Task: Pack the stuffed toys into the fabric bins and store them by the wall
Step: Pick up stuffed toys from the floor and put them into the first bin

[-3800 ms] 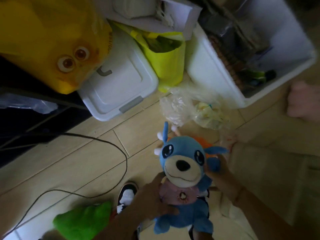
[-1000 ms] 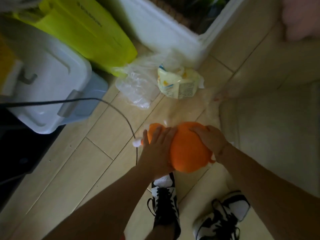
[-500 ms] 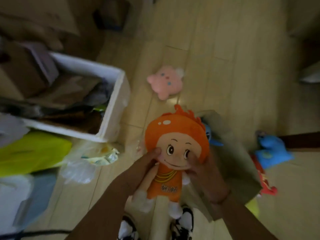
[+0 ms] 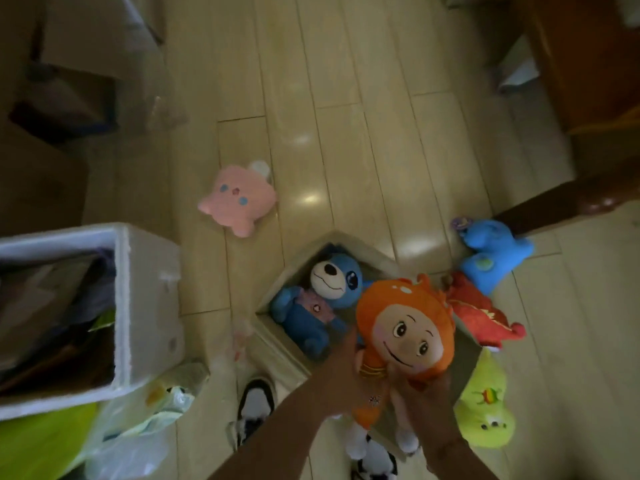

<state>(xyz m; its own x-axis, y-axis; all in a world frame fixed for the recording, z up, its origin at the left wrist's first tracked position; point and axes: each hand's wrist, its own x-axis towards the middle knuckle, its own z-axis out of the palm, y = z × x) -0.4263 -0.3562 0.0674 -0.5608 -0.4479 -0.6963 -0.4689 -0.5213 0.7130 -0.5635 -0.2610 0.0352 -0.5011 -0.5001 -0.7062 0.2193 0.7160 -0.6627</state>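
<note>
Both hands hold an orange-haired doll (image 4: 405,336) face up over a beige fabric bin (image 4: 277,344) on the floor. My left hand (image 4: 341,372) grips its left side and my right hand (image 4: 427,398) grips under its head. A blue dog plush (image 4: 320,299) lies inside the bin. A pink plush (image 4: 237,199) lies on the floor beyond the bin. To the right of the bin lie a blue plush (image 4: 491,254), a red plush (image 4: 481,313) and a green plush (image 4: 485,410).
A white foam box (image 4: 149,299) full of clutter stands at the left, with plastic bags (image 4: 138,420) and a yellow-green bag (image 4: 38,445) below it. Dark wooden furniture (image 4: 588,98) fills the upper right. My shoes (image 4: 256,407) are beside the bin.
The view has swung down over the bin, showing the blue dog plush inside. The orange doll has moved right and lower, over the bin, still held in both hands.
</note>
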